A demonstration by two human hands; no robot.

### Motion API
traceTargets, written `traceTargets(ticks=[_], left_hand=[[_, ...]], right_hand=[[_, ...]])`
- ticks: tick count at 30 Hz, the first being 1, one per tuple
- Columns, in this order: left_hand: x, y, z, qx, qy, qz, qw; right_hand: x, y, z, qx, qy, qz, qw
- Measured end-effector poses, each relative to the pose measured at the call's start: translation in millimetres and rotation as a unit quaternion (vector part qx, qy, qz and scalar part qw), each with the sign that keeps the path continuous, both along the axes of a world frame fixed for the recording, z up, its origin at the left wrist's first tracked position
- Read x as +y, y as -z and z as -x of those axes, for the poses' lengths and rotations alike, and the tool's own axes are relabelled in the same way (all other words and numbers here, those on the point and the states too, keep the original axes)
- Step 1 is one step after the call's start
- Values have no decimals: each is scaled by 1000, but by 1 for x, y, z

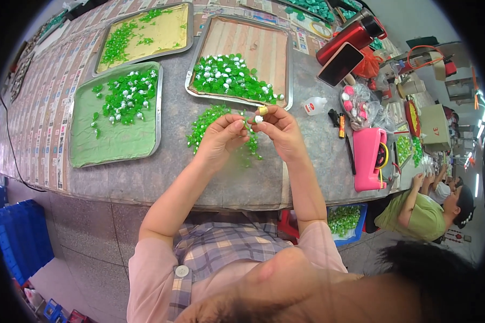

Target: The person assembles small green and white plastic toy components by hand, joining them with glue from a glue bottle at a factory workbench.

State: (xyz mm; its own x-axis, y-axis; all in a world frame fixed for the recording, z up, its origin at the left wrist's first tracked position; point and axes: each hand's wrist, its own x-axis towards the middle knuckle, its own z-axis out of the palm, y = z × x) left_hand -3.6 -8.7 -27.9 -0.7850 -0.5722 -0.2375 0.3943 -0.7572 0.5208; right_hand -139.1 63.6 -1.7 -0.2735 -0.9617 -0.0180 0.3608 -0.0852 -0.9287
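Over the table's near middle, my two hands meet with their fingertips close together. Between the thumb and fingers of my right hand [285,137] is a small white round piece [258,119]; a yellow wrap [263,110] shows at a fingertip. My left hand [223,139] is closed in a pinch just beside it, and what its fingertips hold is too small to make out. Below and around the hands lies a loose pile of small green plastic pieces [200,129]. Just beyond, a metal-rimmed tray [289,59] holds green pieces with white round parts [226,75].
At left are a green-lined tray [113,145] and a yellow-lined tray [170,35], both with green pieces. To the right are a white bottle [314,105], phone [340,63], red flask [345,40] and pink tape dispenser [367,161]. A co-worker [415,215] sits farther right.
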Motion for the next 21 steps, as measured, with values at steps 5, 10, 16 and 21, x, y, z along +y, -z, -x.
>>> traceTargets(ticks=[5, 10, 16, 21], left_hand=[[2, -3, 2, -24, -9, 22, 999], [2, -3, 3, -44, -30, 50, 997], [3, -1, 4, -63, -48, 57, 995], [4, -1, 4, -66, -56, 88, 992]], right_hand=[[5, -4, -2, 41, 30, -11, 999], [7, -4, -3, 70, 43, -3, 997], [5, -6, -6, 72, 39, -19, 996], [5, -6, -8, 76, 37, -31, 996]])
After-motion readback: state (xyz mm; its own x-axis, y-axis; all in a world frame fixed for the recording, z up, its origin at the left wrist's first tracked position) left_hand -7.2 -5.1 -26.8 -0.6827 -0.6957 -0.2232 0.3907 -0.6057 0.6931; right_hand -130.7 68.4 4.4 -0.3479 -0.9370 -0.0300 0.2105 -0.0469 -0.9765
